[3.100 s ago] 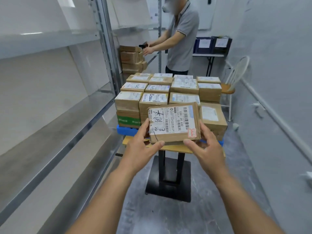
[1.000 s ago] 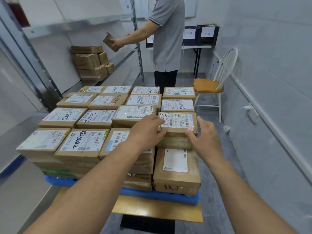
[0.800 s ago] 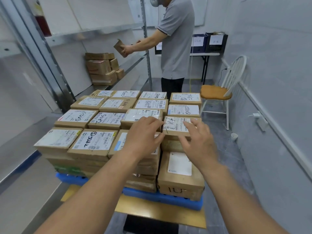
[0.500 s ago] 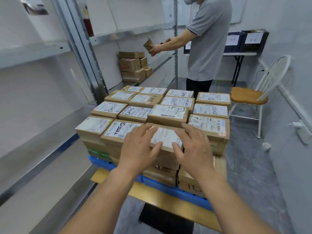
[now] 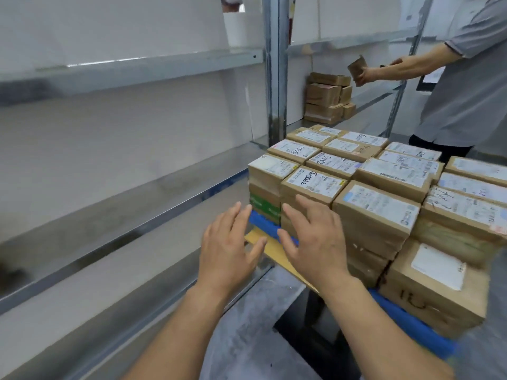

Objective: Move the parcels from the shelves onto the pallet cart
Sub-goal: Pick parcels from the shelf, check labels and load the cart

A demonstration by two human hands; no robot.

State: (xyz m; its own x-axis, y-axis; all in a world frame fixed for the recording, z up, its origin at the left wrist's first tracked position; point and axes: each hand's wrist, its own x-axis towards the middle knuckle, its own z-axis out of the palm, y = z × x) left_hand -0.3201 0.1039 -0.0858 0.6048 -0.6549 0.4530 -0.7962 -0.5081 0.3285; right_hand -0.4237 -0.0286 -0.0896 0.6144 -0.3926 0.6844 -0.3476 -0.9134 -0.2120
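Observation:
Several labelled cardboard parcels (image 5: 375, 204) are stacked in rows on the pallet cart, whose blue pallet (image 5: 263, 222) rests on a yellow board (image 5: 270, 246). My left hand (image 5: 229, 246) hovers open, fingers spread, just left of the stack's near corner. Beside it my right hand (image 5: 315, 239) is open too, in front of the corner parcels; neither holds anything. A small pile of brown parcels (image 5: 326, 98) sits on the far shelf section.
Metal shelves (image 5: 131, 207) run along the left, with an upright post (image 5: 273, 75) between bays. Another person (image 5: 463, 83) stands at the back right and holds a small parcel (image 5: 358, 67) over the shelf. Grey floor (image 5: 247, 338) lies below my arms.
I set the parcel down on the right side of the stack and let go. Both hands have drawn back empty and swung left, and my view has turned toward the shelves.

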